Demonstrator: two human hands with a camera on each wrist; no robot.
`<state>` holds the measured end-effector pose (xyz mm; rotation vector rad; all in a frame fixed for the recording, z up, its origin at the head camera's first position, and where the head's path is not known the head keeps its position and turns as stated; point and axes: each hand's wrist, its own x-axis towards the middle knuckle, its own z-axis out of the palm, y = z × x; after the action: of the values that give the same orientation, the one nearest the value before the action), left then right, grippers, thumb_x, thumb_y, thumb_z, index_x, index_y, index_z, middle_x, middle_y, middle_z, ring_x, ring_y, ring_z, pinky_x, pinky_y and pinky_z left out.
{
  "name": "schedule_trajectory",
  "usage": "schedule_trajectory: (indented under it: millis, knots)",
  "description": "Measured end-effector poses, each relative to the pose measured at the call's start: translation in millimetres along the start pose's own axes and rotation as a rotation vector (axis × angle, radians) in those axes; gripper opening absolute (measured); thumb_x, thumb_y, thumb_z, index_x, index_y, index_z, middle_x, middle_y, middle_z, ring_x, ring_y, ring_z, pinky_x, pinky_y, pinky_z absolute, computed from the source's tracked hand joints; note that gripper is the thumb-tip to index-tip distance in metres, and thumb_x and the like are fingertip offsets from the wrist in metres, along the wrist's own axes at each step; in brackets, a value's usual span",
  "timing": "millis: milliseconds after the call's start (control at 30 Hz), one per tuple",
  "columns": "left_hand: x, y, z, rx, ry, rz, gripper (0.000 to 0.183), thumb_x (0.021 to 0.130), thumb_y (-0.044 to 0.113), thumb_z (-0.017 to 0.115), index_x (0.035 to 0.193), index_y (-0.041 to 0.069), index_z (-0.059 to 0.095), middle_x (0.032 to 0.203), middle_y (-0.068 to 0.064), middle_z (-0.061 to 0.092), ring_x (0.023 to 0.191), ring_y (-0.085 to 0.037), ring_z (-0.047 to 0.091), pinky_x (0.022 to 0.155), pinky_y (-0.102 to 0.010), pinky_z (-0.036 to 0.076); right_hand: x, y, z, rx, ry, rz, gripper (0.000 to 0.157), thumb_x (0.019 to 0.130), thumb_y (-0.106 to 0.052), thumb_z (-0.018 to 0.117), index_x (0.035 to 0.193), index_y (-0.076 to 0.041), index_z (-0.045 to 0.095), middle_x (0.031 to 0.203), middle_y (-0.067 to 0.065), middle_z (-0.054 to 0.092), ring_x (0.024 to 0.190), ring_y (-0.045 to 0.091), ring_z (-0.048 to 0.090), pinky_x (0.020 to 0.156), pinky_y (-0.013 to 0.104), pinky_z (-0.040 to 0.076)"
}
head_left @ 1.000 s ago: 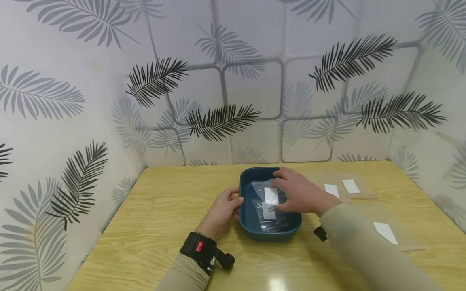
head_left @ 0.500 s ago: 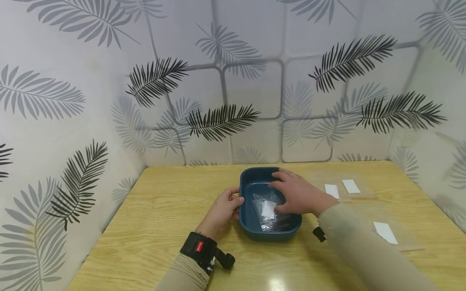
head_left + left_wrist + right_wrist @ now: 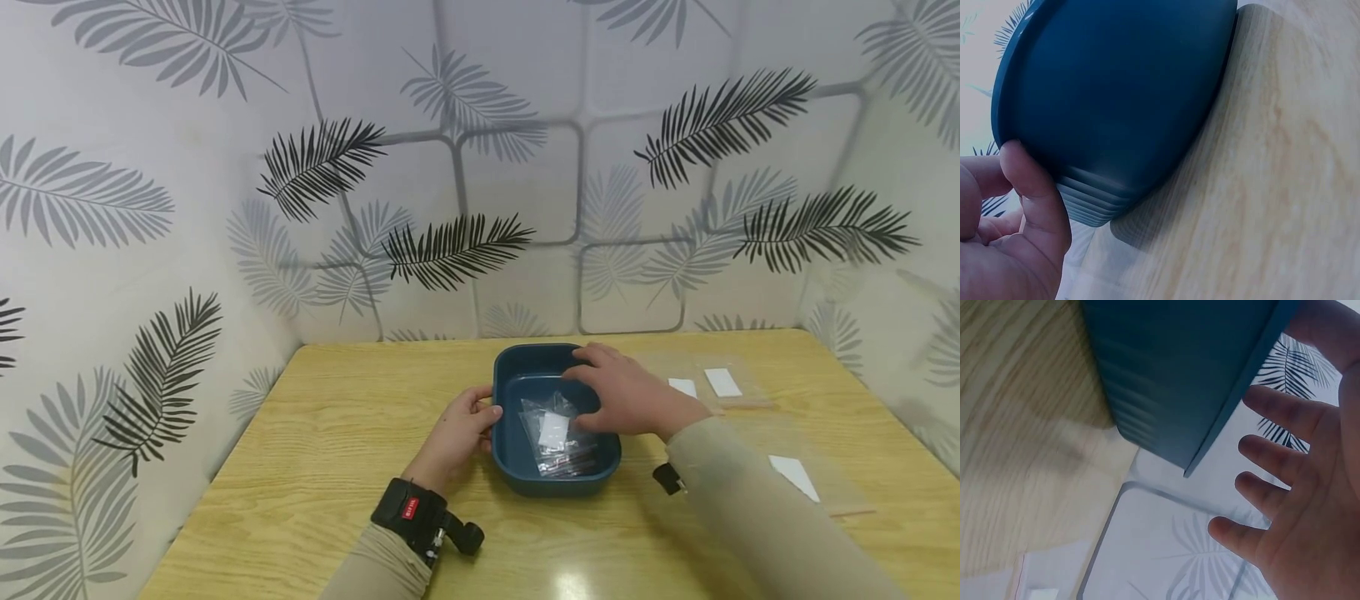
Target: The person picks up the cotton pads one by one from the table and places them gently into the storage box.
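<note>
A dark blue rectangular plastic basin (image 3: 517, 467) stands on the wooden table. My left hand (image 3: 457, 429) holds its left side by the rim; in the left wrist view the thumb (image 3: 1029, 175) lies against the wall just under the edge. Inside the basin lie clear plastic zip bags (image 3: 558, 462), overlapping, with a white card (image 3: 553, 432) showing in the top one. My right hand (image 3: 626, 396) hovers over the basin's right rim, fingers spread and holding nothing. In the right wrist view its fingers (image 3: 1272, 459) are loosely extended beside the rim.
To the right on the table (image 3: 337, 450) lie several more clear bags, with white cards (image 3: 722, 382) and a larger white piece (image 3: 795, 478) inside. A leaf-patterned wall (image 3: 517, 183) rises behind the table's far edge.
A bag with a white card has left my right hand's fingers and lies flat on the others in the basin. The right hand has drawn slightly right. My left hand stays put.
</note>
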<state>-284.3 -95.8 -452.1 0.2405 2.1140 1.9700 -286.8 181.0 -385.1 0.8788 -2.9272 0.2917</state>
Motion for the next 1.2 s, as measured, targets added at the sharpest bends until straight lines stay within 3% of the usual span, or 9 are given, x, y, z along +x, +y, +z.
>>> schedule_trajectory:
  millis: [400,700,1000,1200]
  knots:
    - [0.4,-1.3,-0.5,-0.017,-0.003,0.004,0.045,0.105,0.014,0.055,0.147,0.001,0.045,0.106,-0.019,0.061,0.075,-0.019,0.062,0.062,-0.028,0.052,-13.8,25.1,-13.8,0.043,0.034,0.03,0.063,0.085,-0.037,0.08,0.137,-0.007,0.061,0.151,0.026,0.04,0.138,0.048,0.036,0.106,0.062,0.036]
    - [2.8,-2.9,-0.7,-0.016,0.002,-0.012,0.045,0.105,0.014,0.055,0.148,0.003,0.046,0.104,-0.016,0.061,0.075,-0.019,0.062,0.062,-0.028,0.052,-28.9,66.4,-13.7,0.057,0.034,0.084,0.06,0.087,-0.034,0.078,0.135,-0.001,0.061,0.146,0.032,0.042,0.135,0.052,0.037,0.106,0.064,0.035]
    - [4.1,-5.6,-2.2,-0.021,0.005,-0.016,0.044,0.106,0.014,0.054,0.148,0.004,0.046,0.11,-0.021,0.061,0.08,-0.023,0.064,0.063,-0.028,0.053,-45.6,112.2,-6.1,0.078,-0.052,0.193,0.068,0.082,-0.031,0.081,0.136,0.003,0.059,0.143,0.039,0.04,0.131,0.059,0.034,0.103,0.07,0.032]
    - [3.1,-4.9,-2.7,-0.042,-0.001,-0.022,0.045,0.106,0.016,0.055,0.148,0.005,0.046,0.111,-0.02,0.06,0.082,-0.024,0.064,0.063,-0.029,0.054,-55.5,133.0,2.7,0.04,-0.066,0.213,0.074,0.075,-0.031,0.084,0.132,0.008,0.059,0.136,0.043,0.044,0.125,0.063,0.038,0.102,0.072,0.031]
